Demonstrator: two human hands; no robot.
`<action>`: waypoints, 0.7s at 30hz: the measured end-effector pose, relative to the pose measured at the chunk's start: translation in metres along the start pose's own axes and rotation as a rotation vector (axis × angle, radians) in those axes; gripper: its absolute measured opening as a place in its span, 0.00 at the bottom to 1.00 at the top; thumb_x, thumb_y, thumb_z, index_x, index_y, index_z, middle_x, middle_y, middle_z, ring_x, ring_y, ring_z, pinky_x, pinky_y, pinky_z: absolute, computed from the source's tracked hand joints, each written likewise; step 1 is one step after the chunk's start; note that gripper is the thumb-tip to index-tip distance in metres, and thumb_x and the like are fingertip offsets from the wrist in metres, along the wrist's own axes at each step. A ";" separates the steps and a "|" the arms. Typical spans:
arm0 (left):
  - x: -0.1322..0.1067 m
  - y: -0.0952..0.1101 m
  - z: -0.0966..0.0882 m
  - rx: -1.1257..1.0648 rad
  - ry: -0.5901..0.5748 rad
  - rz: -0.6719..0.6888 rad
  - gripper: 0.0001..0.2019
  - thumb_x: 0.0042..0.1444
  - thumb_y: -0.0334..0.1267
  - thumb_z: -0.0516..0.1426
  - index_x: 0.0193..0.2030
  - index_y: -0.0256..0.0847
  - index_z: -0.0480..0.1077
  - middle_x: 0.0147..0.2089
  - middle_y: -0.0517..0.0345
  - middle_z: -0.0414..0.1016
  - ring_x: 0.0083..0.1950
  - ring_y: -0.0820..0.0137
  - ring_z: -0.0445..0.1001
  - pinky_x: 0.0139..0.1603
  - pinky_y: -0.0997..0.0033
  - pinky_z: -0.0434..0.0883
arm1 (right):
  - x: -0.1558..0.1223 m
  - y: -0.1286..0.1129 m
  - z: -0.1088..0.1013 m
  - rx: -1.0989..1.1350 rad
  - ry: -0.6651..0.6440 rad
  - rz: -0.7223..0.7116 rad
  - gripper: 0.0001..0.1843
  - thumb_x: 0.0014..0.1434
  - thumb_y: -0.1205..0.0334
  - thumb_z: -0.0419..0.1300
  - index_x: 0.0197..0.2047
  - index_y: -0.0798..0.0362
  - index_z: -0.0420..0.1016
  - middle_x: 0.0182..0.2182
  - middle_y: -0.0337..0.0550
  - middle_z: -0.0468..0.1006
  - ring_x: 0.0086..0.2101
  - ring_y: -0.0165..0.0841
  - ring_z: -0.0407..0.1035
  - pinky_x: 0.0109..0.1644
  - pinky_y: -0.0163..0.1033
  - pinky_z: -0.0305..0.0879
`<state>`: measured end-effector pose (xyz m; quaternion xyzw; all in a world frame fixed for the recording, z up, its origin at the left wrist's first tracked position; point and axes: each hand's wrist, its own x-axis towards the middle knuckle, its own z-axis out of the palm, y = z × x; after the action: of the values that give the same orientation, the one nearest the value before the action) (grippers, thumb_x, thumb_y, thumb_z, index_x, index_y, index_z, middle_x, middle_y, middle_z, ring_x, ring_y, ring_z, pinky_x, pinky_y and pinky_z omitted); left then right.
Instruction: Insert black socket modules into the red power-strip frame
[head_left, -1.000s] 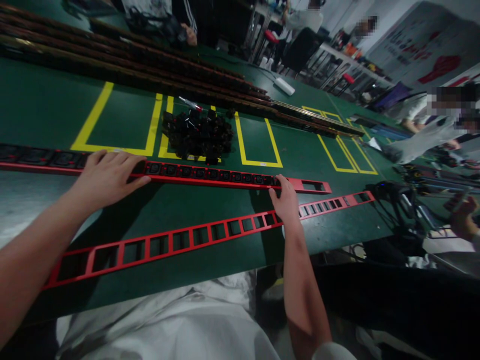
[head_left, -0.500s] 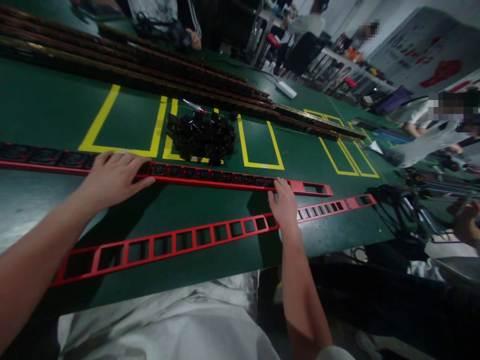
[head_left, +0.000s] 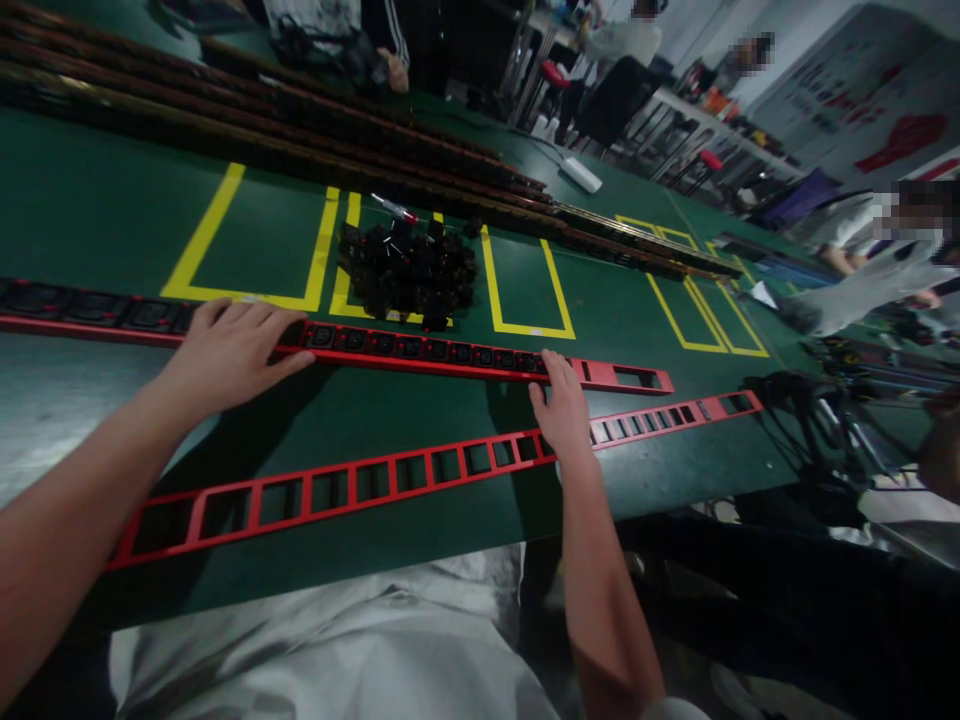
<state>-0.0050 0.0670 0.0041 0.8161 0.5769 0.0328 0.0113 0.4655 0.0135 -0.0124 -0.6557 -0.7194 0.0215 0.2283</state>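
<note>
A long red power strip (head_left: 437, 351) with a row of black sockets set in it lies across the green table. My left hand (head_left: 232, 345) spans it left of the middle, fingers over the far side and thumb along the near side. Toward its right end, the fingertips of my right hand (head_left: 561, 405) rest on the last sockets, thumb apart and at the near edge. Closer to me lies a second red frame (head_left: 352, 486) with bare rectangular openings, passing beneath my right wrist and left forearm. Beyond the strip sits a heap of loose black sockets (head_left: 409, 275).
A pen-like tool (head_left: 394, 208) lies behind the heap. Yellow tape outlines (head_left: 532, 330) mark the tabletop. Long dark metal rails (head_left: 300, 140) run along the far side. Black cables (head_left: 795, 420) lie at the right, near a co-worker. A white adapter-like block (head_left: 581, 175) sits farther back.
My right hand has slid slightly left along the strip's right end, baring a little more red there. My left hand keeps its place on the strip. The view has shifted slightly.
</note>
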 end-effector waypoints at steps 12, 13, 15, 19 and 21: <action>0.000 0.003 -0.003 -0.035 0.006 -0.009 0.32 0.69 0.57 0.45 0.67 0.34 0.67 0.64 0.34 0.73 0.67 0.41 0.69 0.69 0.38 0.57 | 0.001 0.008 0.003 -0.015 0.010 -0.027 0.25 0.68 0.60 0.55 0.66 0.54 0.74 0.68 0.56 0.70 0.69 0.49 0.62 0.73 0.63 0.60; 0.000 0.003 -0.003 -0.040 0.007 -0.008 0.33 0.69 0.57 0.45 0.68 0.34 0.66 0.64 0.34 0.73 0.67 0.41 0.69 0.69 0.38 0.57 | 0.001 0.007 0.003 -0.017 0.009 -0.026 0.25 0.68 0.60 0.55 0.66 0.53 0.74 0.68 0.56 0.70 0.69 0.49 0.62 0.73 0.63 0.61; 0.000 0.002 -0.003 -0.046 0.014 -0.004 0.32 0.69 0.57 0.46 0.68 0.35 0.66 0.64 0.34 0.73 0.67 0.42 0.68 0.69 0.38 0.57 | 0.002 0.004 0.004 -0.028 0.018 -0.010 0.25 0.67 0.60 0.55 0.65 0.54 0.75 0.68 0.57 0.71 0.69 0.49 0.63 0.73 0.63 0.61; -0.001 0.003 -0.002 -0.025 0.025 0.004 0.32 0.70 0.57 0.46 0.68 0.35 0.67 0.64 0.35 0.73 0.67 0.43 0.68 0.68 0.39 0.59 | 0.004 -0.008 0.012 -0.078 0.072 0.043 0.25 0.67 0.59 0.55 0.63 0.59 0.76 0.66 0.61 0.72 0.68 0.52 0.63 0.73 0.64 0.60; -0.001 0.002 -0.002 -0.014 0.034 0.004 0.31 0.70 0.58 0.46 0.68 0.37 0.67 0.64 0.37 0.73 0.66 0.45 0.69 0.68 0.40 0.59 | 0.005 -0.014 0.016 -0.092 0.089 0.034 0.26 0.66 0.59 0.56 0.63 0.61 0.76 0.66 0.62 0.73 0.68 0.53 0.63 0.73 0.65 0.60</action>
<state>-0.0036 0.0650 0.0060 0.8165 0.5751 0.0506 0.0071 0.4465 0.0204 -0.0208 -0.6777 -0.6976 -0.0368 0.2294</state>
